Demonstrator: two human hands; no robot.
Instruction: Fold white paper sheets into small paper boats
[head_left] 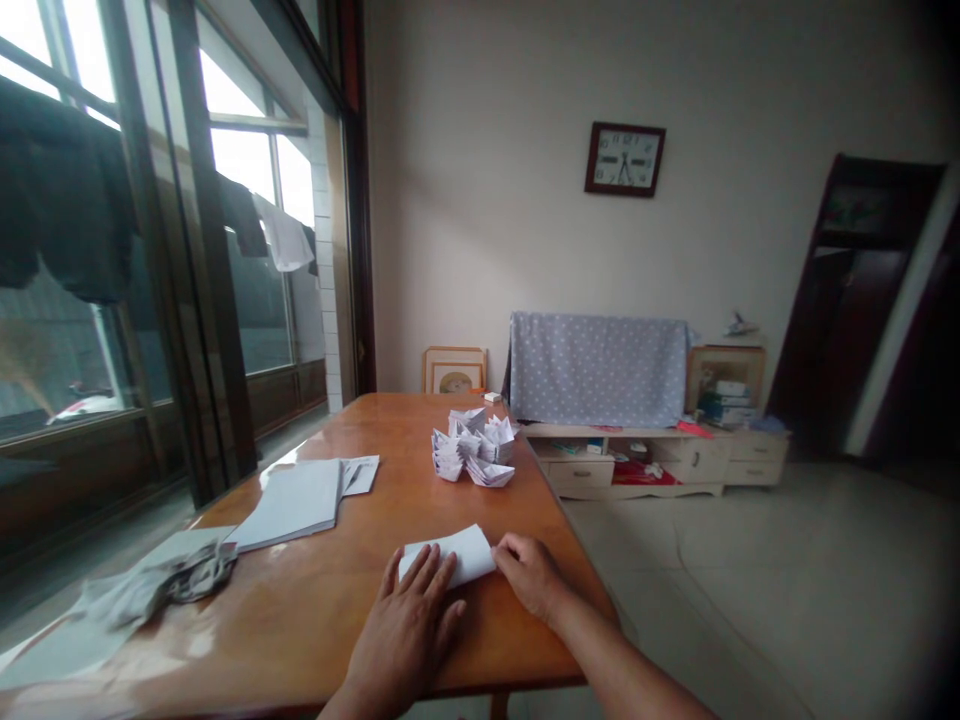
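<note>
A folded sheet of white paper [466,552] lies on the wooden table near its front edge. My left hand [409,615] rests flat on the paper's left part, fingers stretched out and thumb apart. At the paper's right end, my right hand [531,572] is closed, with thumb and forefinger pinching the edge. Beyond the paper stands a cluster of folded paper boats [474,450], pale with faint print on them. To the left of my hands is a stack of white paper sheets [292,500].
The brown table [300,620] runs along a window wall. At its left edge lies a crumpled grey cloth [199,572] on pale sheets. A small white box [493,398] sits at the far end. Behind is a low cabinet [581,478] with a dotted cloth [600,370] above it.
</note>
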